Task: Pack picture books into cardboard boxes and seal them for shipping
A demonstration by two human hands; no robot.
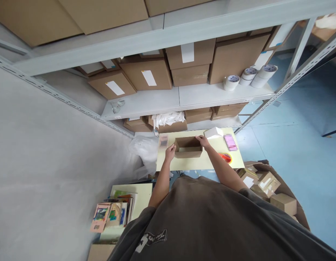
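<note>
A small brown cardboard box [188, 154], with its top uncovered, is held just over or on the pale yellow table [179, 166]; I cannot tell whether it touches the surface. My left hand [170, 152] grips its left end, the fingers wrapped on the wall. At the far right corner my right hand [202, 141] pinches the upper edge. Right of the box lie a tape roll with an orange dispenser [226, 157], a white box [213, 133] and a blurred pink item [230, 142]. A small flat item [164, 141] rests at the table's left.
Behind the table stands a grey metal shelf [146, 103] with cardboard boxes [148, 74] and white tape rolls [231, 83]. Clear plastic wrap [145, 148] hangs at left. A large carton [299, 212] of small boxes is at right; books [119, 212] sit on a side table.
</note>
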